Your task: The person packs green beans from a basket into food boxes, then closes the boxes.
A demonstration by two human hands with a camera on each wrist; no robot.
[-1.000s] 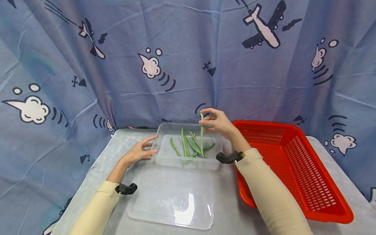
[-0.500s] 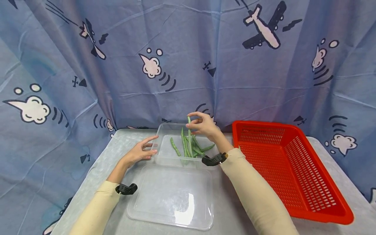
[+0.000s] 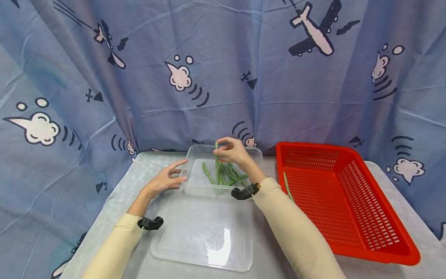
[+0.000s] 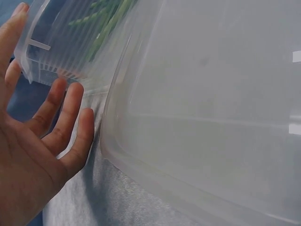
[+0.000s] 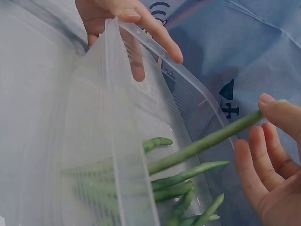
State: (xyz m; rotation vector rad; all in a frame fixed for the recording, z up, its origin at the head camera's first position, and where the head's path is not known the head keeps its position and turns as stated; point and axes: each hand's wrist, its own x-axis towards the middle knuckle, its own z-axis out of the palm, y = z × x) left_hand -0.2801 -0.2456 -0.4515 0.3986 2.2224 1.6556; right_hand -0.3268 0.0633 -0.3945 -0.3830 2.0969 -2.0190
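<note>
My right hand pinches a green bean near its upper end, between thumb and fingertip. The bean hangs down into a clear plastic container, and its lower end is among the other beans. Several green beans lie there, most in a loose bunch, with one bean apart on the left. My left hand rests at the container's left end, fingers fairly straight and spread, the tips at its rim and wall. The left wrist view shows the palm and relaxed fingers.
A clear flat lid lies on the grey-white tabletop in front of the container. To the right stands a red perforated basket, with a green bean by its left wall. A blue printed curtain hangs behind.
My right hand has moved left over the container with the bean, lowering slightly. The basket's left part, with a bean in it, has come into view. My left hand stays put.
</note>
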